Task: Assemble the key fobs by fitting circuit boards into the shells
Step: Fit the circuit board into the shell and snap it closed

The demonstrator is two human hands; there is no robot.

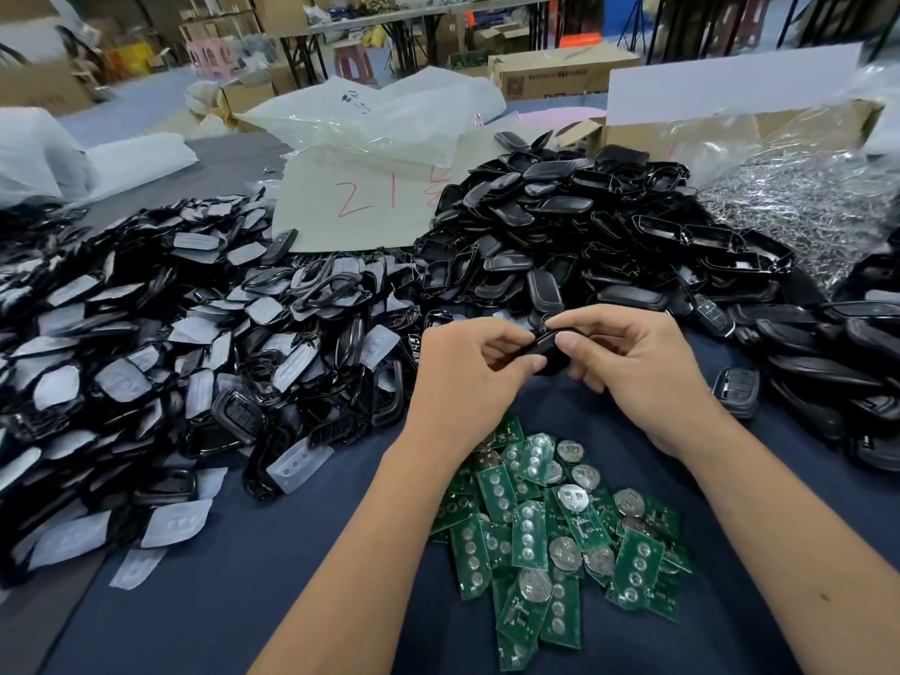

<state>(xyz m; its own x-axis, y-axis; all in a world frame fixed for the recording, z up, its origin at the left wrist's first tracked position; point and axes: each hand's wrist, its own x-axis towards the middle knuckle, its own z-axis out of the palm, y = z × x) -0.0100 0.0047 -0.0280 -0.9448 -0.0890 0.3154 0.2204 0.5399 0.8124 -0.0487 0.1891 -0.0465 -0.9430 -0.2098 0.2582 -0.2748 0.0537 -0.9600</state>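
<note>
A: Item in hand?
B: One black key fob shell [545, 344], held above the table [234, 577] between both hands. The left hand [467, 377] has its grip pinched on the shell's near end; the right hand [628, 362] has its grip pinched on the far end, thumb on top. The fingers hide most of the shell; whether a board sits inside cannot be told.

A: Stock nearest the person?
B: A loose heap of green circuit boards [560, 528], some with round silver battery clips, lying on the dark blue cloth below the wrists, partly covered by the left forearm.

A: To the left?
B: A wide pile of black frames and translucent button pads [146, 362].

A: Behind the hands?
B: A mound of black shell halves [574, 236], just beyond the fingers. Behind it, a white bag marked "21" in red [370, 202].

A: To the right?
B: More black shells [828, 353], one finished fob [738, 392] lying beside the right wrist, and a clear bag of small metal parts [798, 197] in front of a cardboard box [730, 124].
</note>
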